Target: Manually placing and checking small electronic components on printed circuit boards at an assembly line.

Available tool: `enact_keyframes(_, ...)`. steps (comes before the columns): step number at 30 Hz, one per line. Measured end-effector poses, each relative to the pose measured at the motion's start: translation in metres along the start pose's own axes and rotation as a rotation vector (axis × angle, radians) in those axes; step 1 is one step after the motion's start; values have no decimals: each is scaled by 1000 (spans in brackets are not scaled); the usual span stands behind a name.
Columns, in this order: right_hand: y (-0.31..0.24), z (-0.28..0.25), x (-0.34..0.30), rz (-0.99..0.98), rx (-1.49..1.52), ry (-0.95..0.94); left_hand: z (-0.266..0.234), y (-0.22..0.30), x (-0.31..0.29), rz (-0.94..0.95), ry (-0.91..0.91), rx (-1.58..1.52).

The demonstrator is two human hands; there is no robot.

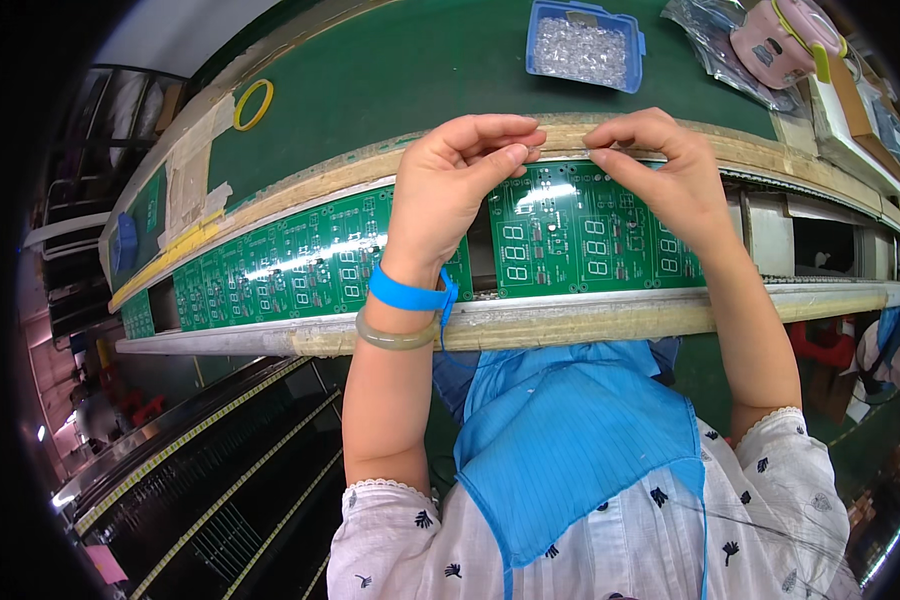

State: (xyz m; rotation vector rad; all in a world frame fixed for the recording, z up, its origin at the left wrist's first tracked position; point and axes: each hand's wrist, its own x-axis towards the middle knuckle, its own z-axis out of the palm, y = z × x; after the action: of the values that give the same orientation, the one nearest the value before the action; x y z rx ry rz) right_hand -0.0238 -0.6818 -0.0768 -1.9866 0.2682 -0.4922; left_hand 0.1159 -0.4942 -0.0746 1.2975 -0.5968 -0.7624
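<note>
Over the far edge of a green circuit board [560, 265], my two hands are raised close together. My left hand [445, 185] has its thumb and fingertips drawn together in a pinch; whatever lies between them is too small to make out. Facing it, my right hand [670, 170] also brings thumb and index finger together, and any tiny part there cannot be told. The board lies flat in a rail track, with white digit outlines and a few small parts on it. Another green board panel [280, 265] lies to its left, partly behind my left wrist.
A blue tray [635, 75] of small clear parts stands on the green bench beyond the rail. A yellow ring [253, 105] lies far left. A pink bucket [773, 45] and plastic bags sit far right. The near rail [570, 322] runs before my body; dark shelving [210, 480] stands lower left.
</note>
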Motion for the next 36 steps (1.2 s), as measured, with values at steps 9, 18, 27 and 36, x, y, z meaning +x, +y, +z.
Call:
enact_keyframes(9,-1,5,-3,-138,-324,-55,4,-13,-6,-2,73,101)
enact_keyframes(18,-1,11,-7,-179,-600,-99,15,-20,-10,155,111,477)
enact_keyframes(27,-2,10,-8,-192,-653,-81,17,-20,-11,281,127,614)
enact_keyframes(36,-4,12,-7,-171,-660,-80,17,-21,-10,290,126,620)
